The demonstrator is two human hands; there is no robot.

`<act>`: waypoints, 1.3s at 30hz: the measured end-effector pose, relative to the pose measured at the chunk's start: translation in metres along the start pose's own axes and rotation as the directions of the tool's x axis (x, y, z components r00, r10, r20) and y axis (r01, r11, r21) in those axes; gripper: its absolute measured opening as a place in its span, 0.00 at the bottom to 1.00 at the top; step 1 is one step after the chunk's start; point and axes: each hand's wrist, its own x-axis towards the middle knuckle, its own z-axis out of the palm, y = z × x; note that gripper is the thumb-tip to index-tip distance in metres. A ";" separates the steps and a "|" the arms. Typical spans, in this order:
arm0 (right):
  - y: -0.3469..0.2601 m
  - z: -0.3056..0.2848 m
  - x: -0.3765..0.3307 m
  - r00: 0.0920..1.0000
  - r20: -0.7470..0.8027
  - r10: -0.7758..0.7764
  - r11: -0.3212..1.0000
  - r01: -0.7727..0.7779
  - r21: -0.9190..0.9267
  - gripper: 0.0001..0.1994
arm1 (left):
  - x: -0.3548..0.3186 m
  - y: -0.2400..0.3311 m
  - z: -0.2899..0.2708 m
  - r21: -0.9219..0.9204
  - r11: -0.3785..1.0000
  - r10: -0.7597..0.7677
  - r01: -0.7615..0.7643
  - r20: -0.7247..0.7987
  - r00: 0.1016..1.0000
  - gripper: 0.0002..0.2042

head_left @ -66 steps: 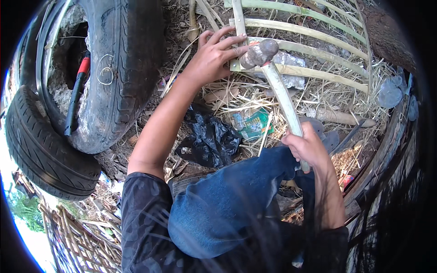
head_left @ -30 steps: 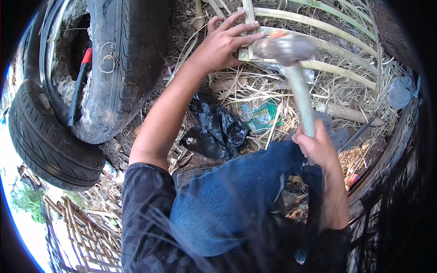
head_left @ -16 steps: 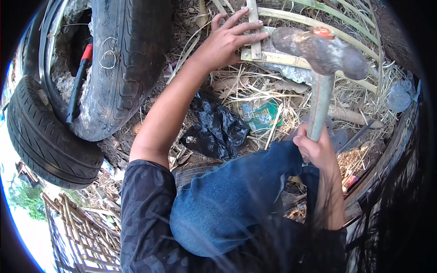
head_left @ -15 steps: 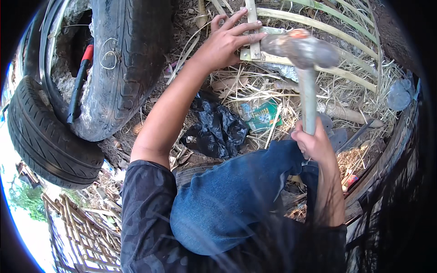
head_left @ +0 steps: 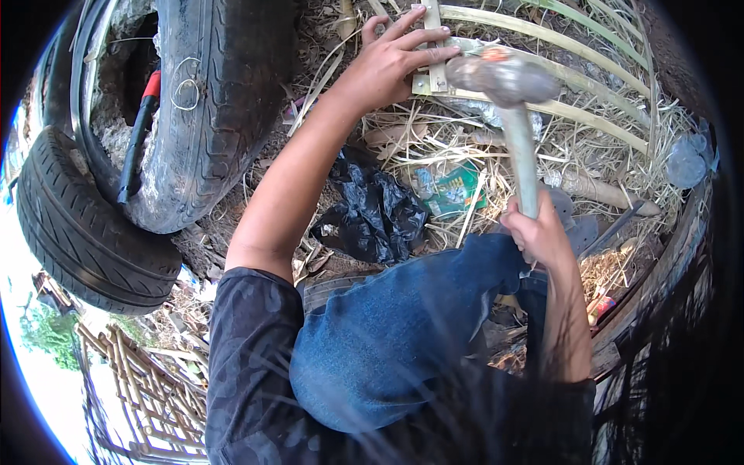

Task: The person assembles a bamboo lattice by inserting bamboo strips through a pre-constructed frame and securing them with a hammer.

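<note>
My right hand (head_left: pixel 538 229) is wrapped around the pale handle of a hammer (head_left: pixel 521 155). The hammer's blurred metal head hangs just right of a short upright bamboo strip (head_left: pixel 435 45). That strip crosses the left ends of several long, curved bamboo slats (head_left: pixel 535 31). Across the strip lie the stretched, spread fingers of my left hand (head_left: pixel 391 66), pressing on it, while its little finger is bent and its thumb is mostly hidden. A small nail-like spot shows low on the strip, too small to be sure of.
Large worn tyres (head_left: pixel 225 101) stand at the left, with a black-and-red tool (head_left: pixel 139 136) inside one. A black plastic bag (head_left: pixel 372 209) and a green packet (head_left: pixel 453 190) lie on the littered ground among bamboo shavings. A round stick (head_left: pixel 604 191) and clear plastic cup (head_left: pixel 686 163) are at right.
The hammer head has shifted slightly left, nearer the strip and my left fingers. My left hand keeps its place on the strip, and the whole view has moved a little.
</note>
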 end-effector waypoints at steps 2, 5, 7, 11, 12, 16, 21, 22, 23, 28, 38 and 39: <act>-0.004 -0.003 -0.006 0.998 -0.020 0.058 0.998 -0.058 -0.013 0.08 | -0.006 0.001 0.003 -0.017 1.000 -0.005 0.004 -0.018 1.000 0.36; -0.005 -0.009 -0.015 1.000 -0.002 -0.001 0.992 0.001 0.126 0.08 | -0.004 -0.003 0.004 -0.002 1.000 0.011 -0.011 -0.032 0.999 0.37; 0.006 -0.006 -0.014 0.994 0.102 0.028 0.975 -0.050 0.217 0.08 | -0.003 0.003 0.004 -0.038 0.999 -0.008 0.005 -0.076 0.997 0.36; -0.001 -0.002 -0.020 0.994 -0.089 0.070 0.985 -0.082 -0.149 0.10 | -0.007 0.003 -0.003 0.033 0.999 -0.013 0.010 0.088 0.996 0.36; -0.010 0.002 -0.028 0.996 -0.073 0.058 0.998 -0.061 -0.035 0.11 | -0.006 0.003 -0.001 -0.007 1.000 -0.005 0.005 0.016 1.000 0.35; 0.018 -0.003 0.004 0.993 -0.043 0.111 0.983 -0.116 -0.141 0.08 | -0.002 0.002 0.006 -0.111 0.993 -0.036 0.031 -0.046 0.998 0.37; -0.003 -0.003 -0.021 0.993 -0.066 0.096 0.994 -0.091 0.065 0.10 | -0.003 0.001 0.005 -0.043 0.999 -0.029 0.027 -0.048 0.998 0.37; 0.008 0.003 -0.013 0.983 -0.111 0.143 0.989 -0.145 -0.011 0.09 | -0.006 0.003 0.009 -0.047 0.998 -0.047 0.045 -0.032 0.998 0.37; 0.010 0.007 0.000 0.975 -0.149 0.165 0.981 -0.178 -0.082 0.09 | -0.005 0.002 0.004 -0.026 0.998 -0.061 0.061 -0.019 0.998 0.36; -0.013 0.010 -0.016 0.992 0.100 -0.079 0.977 0.097 -0.190 0.11 | -0.008 0.002 0.002 -0.078 0.996 -0.056 0.050 -0.070 0.996 0.37; 0.005 0.004 0.007 1.000 0.008 0.022 0.996 -0.023 0.082 0.10 | 0.005 0.007 -0.016 -0.176 0.978 -0.095 0.110 0.095 0.991 0.35; 0.003 0.003 0.013 0.998 -0.033 0.046 0.999 -0.045 0.016 0.11 | 0.003 0.006 -0.017 -0.196 0.976 -0.088 0.098 0.061 0.994 0.36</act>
